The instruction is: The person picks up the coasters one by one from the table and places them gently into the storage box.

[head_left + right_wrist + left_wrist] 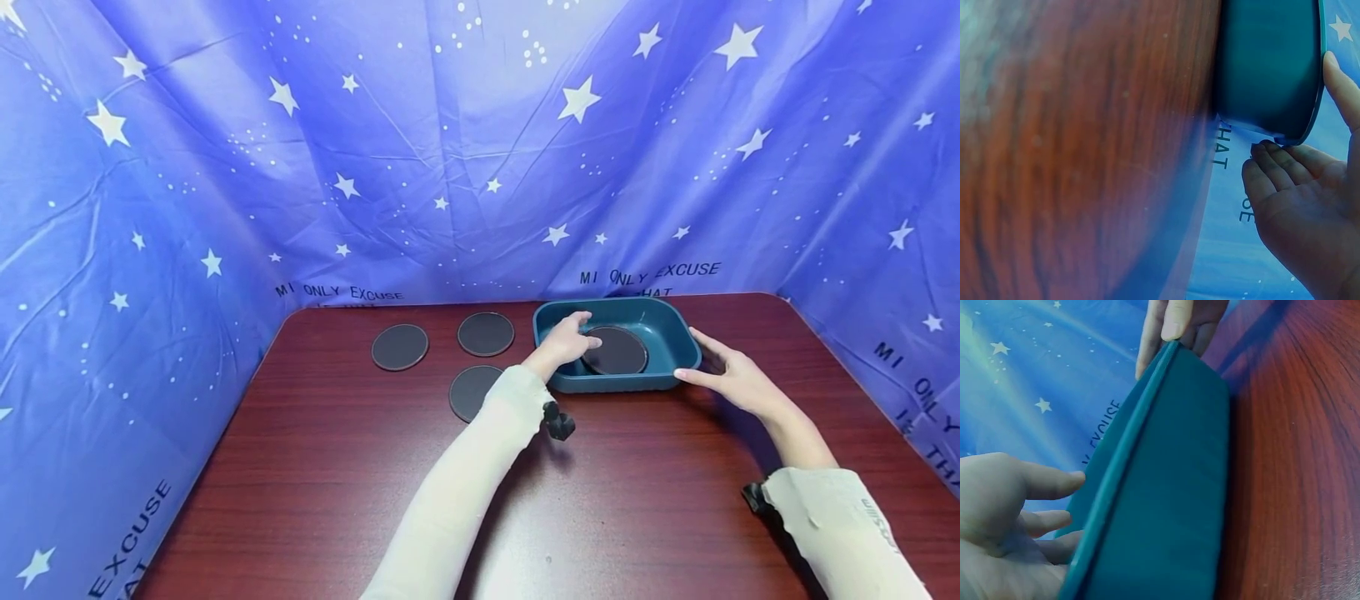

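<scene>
Tub (617, 384) first: seeing teal plastic near the table's (615, 517) back edge, one dark round disc (618, 352) inside. Bracing its right end with the right hand (737, 380), thumb and fingers fairly straight against the corner, probably to stop sliding. Holding the left hand (566, 342) inside the left end, fingers loosely spread, honestly not managing to tell about disc contact. Seeing three more discs (486, 334) lying apart, maybe to avoid overlapping.

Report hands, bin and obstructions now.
Left hand inside teal bin; right hand touching rim. Black disc inside. Left sleeve partly hiding another disc.
</scene>
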